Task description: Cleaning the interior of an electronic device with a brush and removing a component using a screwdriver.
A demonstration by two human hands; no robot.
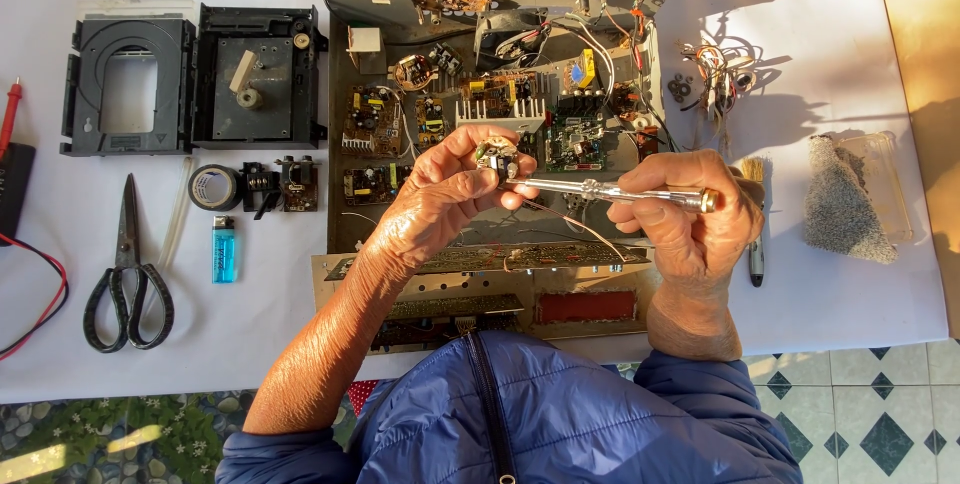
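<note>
Chassis (pixel 345 124) of a stripped-down audio unit lies open on the white-covered desk (pixel 850 284), its sheet-metal tray bare and dull grey. Judged from the layout, dismantling is far along: the black plastic disc tray (pixel 125 84) and its drive frame (pixel 262 74) sit apart to the left, and a loose wire bundle (pixel 720 74) lies to the right. Several green and brown circuit boards (pixel 375 119) remain inside, studded with components; a finned metal heat sink (pixel 505 112) stands among them. The long front panel (pixel 500 259) rests flat at the near edge.

Left hand (pixel 440 204) pinches a small circuit part (pixel 497 159) between thumb and fingertips, held above the chassis middle. Right hand (pixel 695 219) is closed around a slim shiny metal tool (pixel 610 191), its tip touching that part. The work on this part appears unfinished.

Smaller items on the desk: black-handled steel scissors (pixel 128 274), a roll of dark tape (pixel 214 187), a translucent blue lighter (pixel 224 249), a clear box (pixel 880 184) with grey gritty material beside it, a brush (pixel 755 224), and red and black meter leads (pixel 40 284) at the far left.
</note>
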